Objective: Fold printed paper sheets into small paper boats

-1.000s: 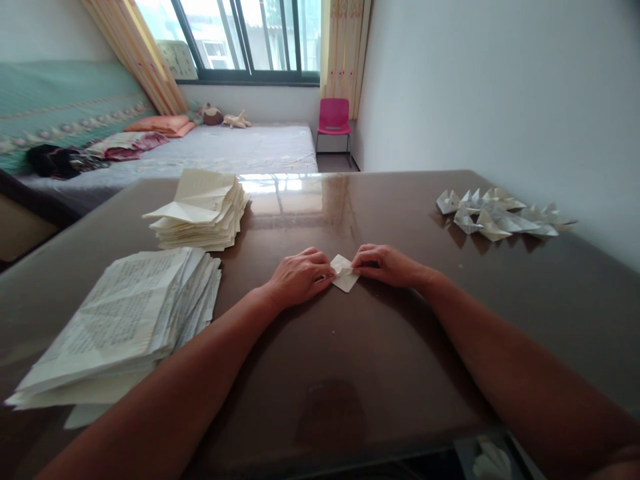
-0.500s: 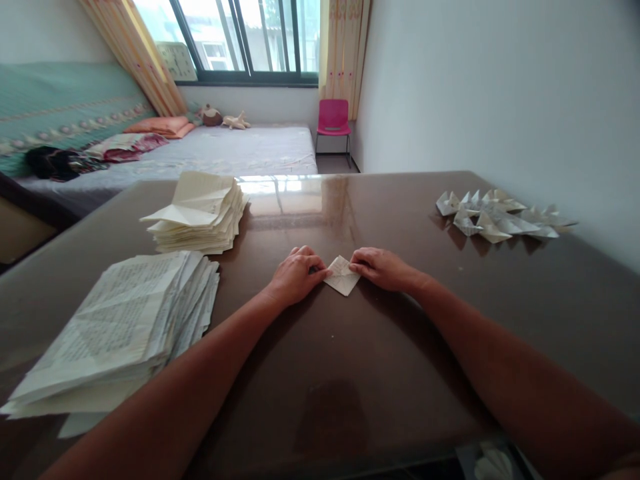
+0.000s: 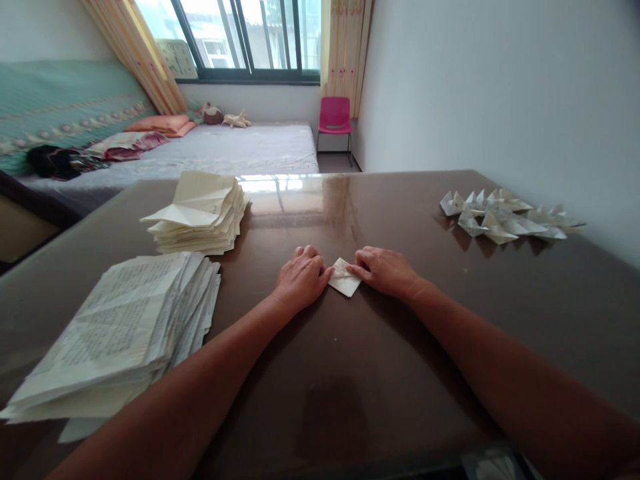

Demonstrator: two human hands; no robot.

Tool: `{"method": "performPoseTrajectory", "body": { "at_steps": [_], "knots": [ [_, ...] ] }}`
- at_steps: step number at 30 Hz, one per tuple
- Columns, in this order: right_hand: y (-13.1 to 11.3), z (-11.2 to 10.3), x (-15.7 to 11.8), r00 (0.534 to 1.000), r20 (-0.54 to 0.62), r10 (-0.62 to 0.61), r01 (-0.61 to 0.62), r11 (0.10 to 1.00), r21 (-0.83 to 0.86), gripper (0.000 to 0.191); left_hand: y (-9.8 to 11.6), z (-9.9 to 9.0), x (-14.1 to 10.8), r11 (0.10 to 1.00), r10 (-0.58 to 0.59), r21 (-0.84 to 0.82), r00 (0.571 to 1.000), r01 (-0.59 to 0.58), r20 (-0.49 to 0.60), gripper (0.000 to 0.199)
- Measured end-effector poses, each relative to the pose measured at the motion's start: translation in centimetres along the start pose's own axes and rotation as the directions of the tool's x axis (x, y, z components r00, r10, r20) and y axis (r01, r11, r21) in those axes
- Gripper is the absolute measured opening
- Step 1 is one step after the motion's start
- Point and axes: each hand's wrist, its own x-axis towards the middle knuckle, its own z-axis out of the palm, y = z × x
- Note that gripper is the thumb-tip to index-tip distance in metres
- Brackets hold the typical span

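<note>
A small folded paper (image 3: 346, 283), diamond-shaped and whitish, lies on the brown table between my two hands. My left hand (image 3: 303, 273) grips its left corner, with the thumb along the edge and the fingers curled in. On the opposite corner, my right hand (image 3: 386, 269) is closed in the same way, its thumb or finger pressing on the paper's upper face. The undersides of both corners are hidden by the fingers.
Left of my arm lies a stack of written sheets (image 3: 115, 313), with a cream paper stack (image 3: 200, 217) behind it. Several folded paper boats (image 3: 505, 217) stand at the right of the glossy table (image 3: 320, 373). Beyond are a bed (image 3: 260, 147) and a pink chair (image 3: 335, 115).
My left thumb has shifted slightly along the paper's left corner, and my right fingers reach a little further onto it. The folded paper stays between both hands.
</note>
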Motion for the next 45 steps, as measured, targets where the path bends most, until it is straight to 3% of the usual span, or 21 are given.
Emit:
{"method": "performPoseTrajectory", "body": {
  "at_steps": [5,9,13,18,23,29,31,33,35,37,45],
  "knots": [
    [0.0,0.0,0.2,0.999,0.015,0.035,-0.035,0.999,0.001,0.039,0.4,-0.1,0.0,0.999,-0.015,0.040,0.999,0.014,0.028,0.032],
    [0.0,-0.2,0.3,0.998,0.031,0.051,-0.051,0.999,0.012,0.038,0.6,0.1,-0.3,0.996,-0.001,0.087,1.000,0.004,-0.030,0.023],
    [0.0,-0.2,0.2,0.999,0.024,0.044,-0.044,0.999,0.017,0.038,0.5,0.6,-0.4,0.978,0.203,0.063,0.976,-0.198,-0.083,0.018],
    [0.2,-0.2,0.0,0.998,0.023,0.050,-0.051,0.998,0.027,0.035,0.5,0.5,-0.5,0.915,0.399,0.062,0.917,-0.399,0.006,0.018],
    [1.6,-0.6,-0.1,0.995,0.076,0.066,-0.069,0.996,0.048,0.027,1.5,-0.3,-1.1,0.903,0.361,0.199,0.923,-0.382,0.136,0.025],
    [2.9,-0.9,-0.2,0.993,0.111,0.032,-0.042,0.994,0.096,0.025,2.3,-0.8,-1.5,0.892,0.336,0.248,0.922,-0.378,0.194,0.034],
    [2.7,-0.8,-0.3,0.998,0.057,-0.008,0.000,0.991,0.135,0.020,2.4,-0.9,-1.5,0.887,0.335,0.262,0.920,-0.381,0.203,0.034],
    [1.9,-0.6,-0.5,0.992,-0.055,-0.118,0.126,0.978,0.167,0.015,2.3,-0.8,-1.6,0.880,0.338,0.277,0.919,-0.385,0.203,0.034],
    [1.0,-0.2,-0.7,0.951,-0.137,-0.277,0.297,0.940,0.168,0.026,2.3,-0.8,-1.6,0.877,0.343,0.286,0.919,-0.387,0.193,0.033],
    [0.3,0.1,-0.9,0.912,-0.142,-0.384,0.403,0.902,0.153,0.038,2.2,-0.9,-1.6,0.872,0.352,0.294,0.918,-0.393,0.183,0.032],
    [-0.1,-0.4,-1.4,0.898,-0.049,-0.436,0.439,0.896,0.065,0.036,2.1,-2.6,-1.4,0.829,0.373,0.333,0.887,-0.450,0.272,0.023]
  ]
}}
